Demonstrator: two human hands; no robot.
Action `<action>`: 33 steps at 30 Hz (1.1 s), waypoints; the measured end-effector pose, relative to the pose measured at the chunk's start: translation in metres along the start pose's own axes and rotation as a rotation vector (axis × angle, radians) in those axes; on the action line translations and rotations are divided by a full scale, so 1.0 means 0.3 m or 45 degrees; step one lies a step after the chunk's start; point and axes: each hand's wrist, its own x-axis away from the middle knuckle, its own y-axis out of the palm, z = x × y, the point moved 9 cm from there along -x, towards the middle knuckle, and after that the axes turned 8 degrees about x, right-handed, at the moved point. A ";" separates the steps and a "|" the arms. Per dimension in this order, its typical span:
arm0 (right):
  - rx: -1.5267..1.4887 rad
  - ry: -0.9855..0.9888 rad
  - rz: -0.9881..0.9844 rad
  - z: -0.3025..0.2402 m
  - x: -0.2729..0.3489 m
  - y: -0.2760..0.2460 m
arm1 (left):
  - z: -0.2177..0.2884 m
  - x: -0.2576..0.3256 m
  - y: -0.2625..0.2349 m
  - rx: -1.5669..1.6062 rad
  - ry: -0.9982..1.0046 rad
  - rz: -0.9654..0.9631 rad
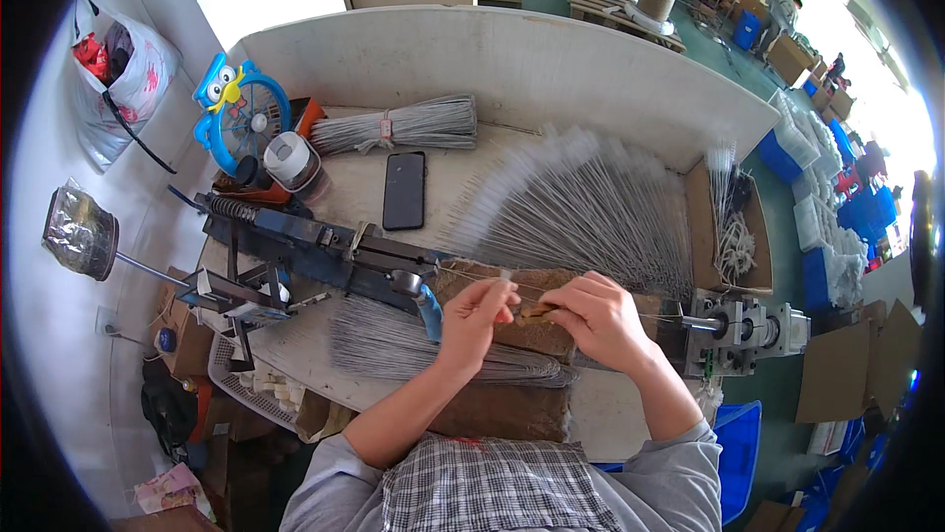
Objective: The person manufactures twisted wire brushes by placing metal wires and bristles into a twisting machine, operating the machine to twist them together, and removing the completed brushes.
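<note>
My left hand (471, 323) is closed in a pinch, with a small whitish bit (506, 276) showing at its fingertips. Just right of it, my right hand (598, 320) has thumb and fingers pressed together beside a small brownish piece (536, 312); what exactly they grip is hard to make out. Both hands are over a worn brown pad (541, 337). A thin wire (661, 316) runs from behind the right hand to a metal spindle (753, 325) at the right. A blue-handled lever (429, 313) stands beside my left wrist.
Thin metal wires fan out (610, 207) beyond my hands; more wires (394, 340) lie nearer. A tied wire bundle (423, 125), a phone (404, 190), a jar (293, 163) and a blue fan (258, 119) occupy the back. A cardboard box (748, 237) sits right; a white partition (512, 50) borders the bench.
</note>
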 end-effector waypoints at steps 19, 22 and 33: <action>-0.111 0.318 -0.233 0.001 -0.219 0.251 | 0.066 0.010 -0.114 0.045 -0.120 0.116; 0.202 0.123 -0.057 -0.100 -0.211 0.224 | 0.045 0.002 -0.148 0.343 -0.153 0.221; 0.433 -0.066 0.343 -0.164 -0.148 0.167 | 0.027 0.006 -0.113 0.661 -0.005 0.132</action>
